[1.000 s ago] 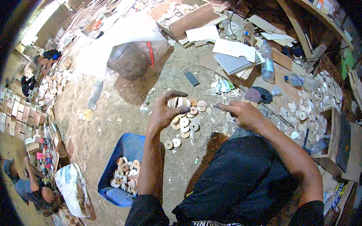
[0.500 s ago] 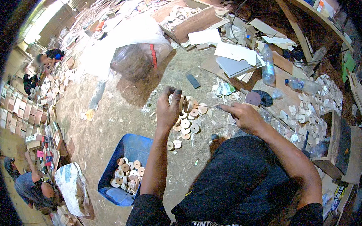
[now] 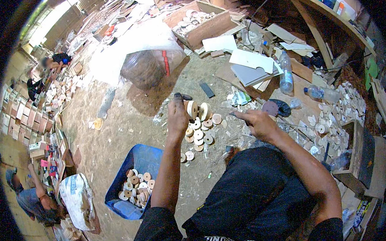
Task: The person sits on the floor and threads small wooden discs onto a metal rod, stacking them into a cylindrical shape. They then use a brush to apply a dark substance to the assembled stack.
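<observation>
My left hand (image 3: 177,115) is closed round a few round wooden discs (image 3: 192,109), their pale faces turned to the right. Just past them, more discs (image 3: 205,111) stand on edge; whether these are also in my grip I cannot tell. Below lies a loose pile of wooden discs with centre holes (image 3: 198,134) on the dirt floor. To the right of the pile is my right hand (image 3: 258,122), its index finger stretched toward the discs and the other fingers partly curled. Nothing shows in it. A blue plastic bin (image 3: 115,200) holding several similar discs stands left of my left forearm.
A large filled sack (image 3: 142,68) stands ahead. White boards (image 3: 251,58), plastic bottles (image 3: 286,77) and heaped wood scraps (image 3: 347,106) lie to the right. A wooden crate (image 3: 205,30) sits at the back. Another person (image 3: 36,198) sits at the left beside a white sack (image 3: 76,200).
My left hand has turned slightly, so the discs in it now face right more plainly and spread apart from those beside them. My right hand has hardly moved.
</observation>
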Motion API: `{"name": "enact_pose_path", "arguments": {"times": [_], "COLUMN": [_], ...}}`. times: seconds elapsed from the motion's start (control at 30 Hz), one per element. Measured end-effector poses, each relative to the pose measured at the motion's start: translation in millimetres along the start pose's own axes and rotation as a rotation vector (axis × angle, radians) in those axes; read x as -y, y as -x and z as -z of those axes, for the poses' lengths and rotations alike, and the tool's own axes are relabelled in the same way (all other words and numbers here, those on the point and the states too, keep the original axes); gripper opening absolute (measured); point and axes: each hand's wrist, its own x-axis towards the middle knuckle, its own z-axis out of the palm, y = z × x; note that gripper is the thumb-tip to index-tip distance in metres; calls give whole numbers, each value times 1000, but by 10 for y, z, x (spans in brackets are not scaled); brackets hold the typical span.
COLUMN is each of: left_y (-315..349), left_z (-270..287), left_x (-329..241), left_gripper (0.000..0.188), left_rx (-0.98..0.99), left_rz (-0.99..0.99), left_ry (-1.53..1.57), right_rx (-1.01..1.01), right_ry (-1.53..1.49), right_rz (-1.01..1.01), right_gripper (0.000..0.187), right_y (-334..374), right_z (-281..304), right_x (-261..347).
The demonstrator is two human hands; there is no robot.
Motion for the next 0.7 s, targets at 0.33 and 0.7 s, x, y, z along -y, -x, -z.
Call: {"name": "enact_pose_path", "arguments": {"times": [0.33, 0.7], "left_y": [165, 302], "left_z": [-265, -288], "left_x": [-44, 27], "left_gripper": [41, 21], "left_rx": [45, 225], "left_rz": [-274, -93], "left_ry": [-532, 310], "right_rx": [26, -96], "right_ry": [66, -25], "right_rz": [-15, -81], "right_gripper": [58, 40], "right_y": [19, 9], "right_z": [-46, 91], "right_x": [41, 90]}}
